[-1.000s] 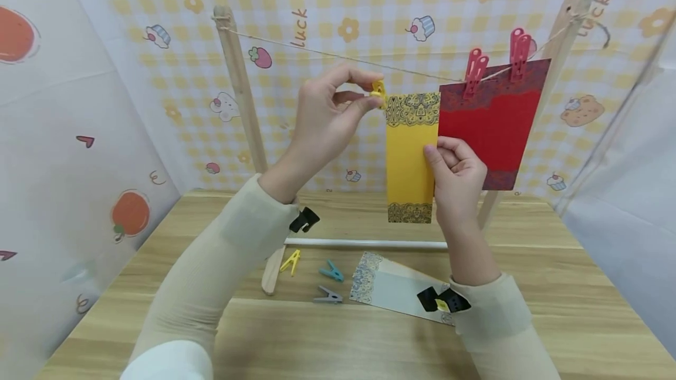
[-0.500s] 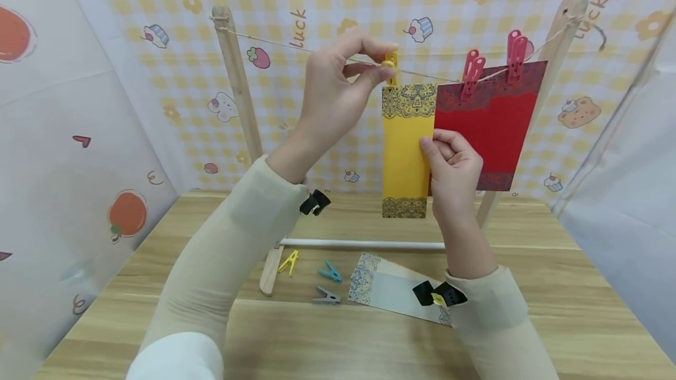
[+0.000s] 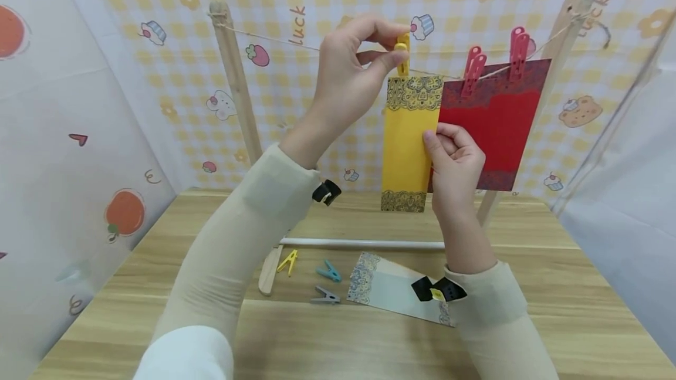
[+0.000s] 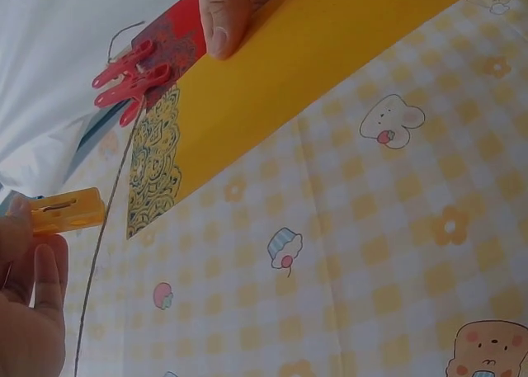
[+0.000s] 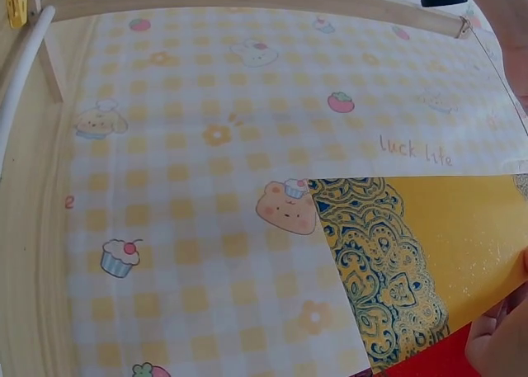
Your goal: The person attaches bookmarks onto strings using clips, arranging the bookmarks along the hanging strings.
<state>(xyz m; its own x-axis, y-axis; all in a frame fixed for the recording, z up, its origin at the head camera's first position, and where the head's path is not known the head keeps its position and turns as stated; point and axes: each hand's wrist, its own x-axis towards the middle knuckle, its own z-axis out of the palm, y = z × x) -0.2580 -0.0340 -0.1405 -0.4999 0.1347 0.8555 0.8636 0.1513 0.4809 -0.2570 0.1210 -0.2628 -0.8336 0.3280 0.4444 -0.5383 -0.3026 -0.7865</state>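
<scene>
My left hand (image 3: pixel 351 78) pinches a yellow clothespin (image 3: pixel 403 54) between thumb and fingers, just above the top edge of a yellow card. That yellow card (image 3: pixel 411 145), with dark lace patterns at both ends, hangs upright from my right hand (image 3: pixel 456 163), which pinches its right edge. In the left wrist view the clothespin's tip is right at the twine (image 4: pixel 106 220), apart from the card's patterned end. Behind and to the right, a red card (image 3: pixel 502 128) hangs on the twine from pink clothespins (image 3: pixel 473 72).
Wooden posts (image 3: pixel 237 87) hold the twine at both sides. On the table (image 3: pixel 317 345) lie yellow (image 3: pixel 288 262), blue (image 3: pixel 329 271) and grey (image 3: pixel 326 296) clothespins and a pale patterned card (image 3: pixel 396 289). A white rod (image 3: pixel 364 244) spans the stand's base.
My left hand has risen and moved right with the yellow clothespin, from beside the card's top left corner to above its top edge. The yellow card has risen slightly in my right hand.
</scene>
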